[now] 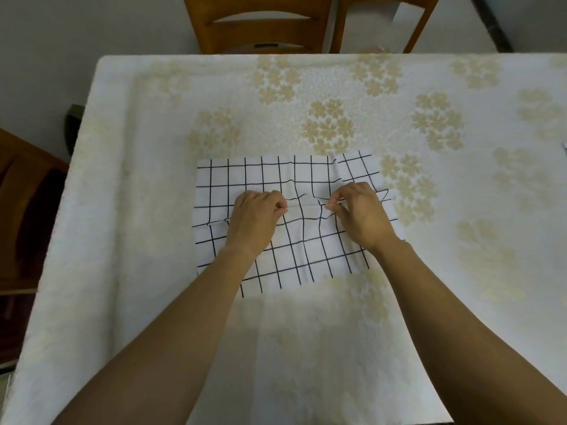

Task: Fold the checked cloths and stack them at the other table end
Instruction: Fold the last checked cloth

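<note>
White cotton-look checked cloth [294,216], black grid, lies flat at mid-tabletop before you. Your left hand [256,220] and right hand [360,213] each pinch a small ridge of it near the centre line, thumb against fingertips. Lift both pinches evenly, keep the grid lines parallel, and lay edge on edge. Tabletop [153,179]: cream covering with tan flower clusters, lightly textured. Beyond its far edge: two wooden chairs [260,23], pale floor.

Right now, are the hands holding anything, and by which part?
Yes. Both pinch the checked cloth near its middle, not at an edge: left hand and right hand each gather a small ridge of fabric, which wrinkles between them.
</note>
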`<action>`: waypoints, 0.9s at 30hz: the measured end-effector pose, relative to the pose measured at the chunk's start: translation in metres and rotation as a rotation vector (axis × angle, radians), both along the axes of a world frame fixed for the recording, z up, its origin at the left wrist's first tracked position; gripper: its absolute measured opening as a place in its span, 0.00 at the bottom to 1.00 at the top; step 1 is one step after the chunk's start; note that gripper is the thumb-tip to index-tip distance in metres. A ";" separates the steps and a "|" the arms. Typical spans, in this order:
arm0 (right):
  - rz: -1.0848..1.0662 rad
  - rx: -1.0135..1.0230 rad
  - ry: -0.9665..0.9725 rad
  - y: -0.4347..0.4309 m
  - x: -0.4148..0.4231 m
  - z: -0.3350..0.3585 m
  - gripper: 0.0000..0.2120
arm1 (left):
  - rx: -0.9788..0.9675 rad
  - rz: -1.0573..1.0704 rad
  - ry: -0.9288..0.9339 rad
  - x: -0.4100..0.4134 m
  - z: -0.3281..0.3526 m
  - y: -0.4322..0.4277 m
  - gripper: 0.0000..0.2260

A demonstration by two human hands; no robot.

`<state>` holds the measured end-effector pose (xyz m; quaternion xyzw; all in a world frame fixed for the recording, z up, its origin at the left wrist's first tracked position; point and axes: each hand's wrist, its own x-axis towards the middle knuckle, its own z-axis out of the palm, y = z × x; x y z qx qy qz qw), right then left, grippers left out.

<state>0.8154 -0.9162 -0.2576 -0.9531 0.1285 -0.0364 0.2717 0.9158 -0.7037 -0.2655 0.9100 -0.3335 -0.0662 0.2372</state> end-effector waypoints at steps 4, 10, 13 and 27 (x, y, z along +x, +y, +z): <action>-0.016 0.116 -0.028 -0.001 -0.003 0.027 0.05 | -0.054 -0.031 -0.040 -0.002 0.031 0.000 0.04; -0.015 0.188 -0.173 0.000 -0.011 0.085 0.03 | -0.117 -0.062 -0.099 -0.004 0.096 0.004 0.04; 0.010 0.143 -0.264 0.001 -0.019 0.113 0.07 | -0.118 -0.067 -0.163 -0.013 0.128 0.009 0.04; 0.072 -0.156 -0.203 0.003 -0.083 0.209 0.32 | -0.038 -0.150 0.026 -0.071 0.221 0.033 0.12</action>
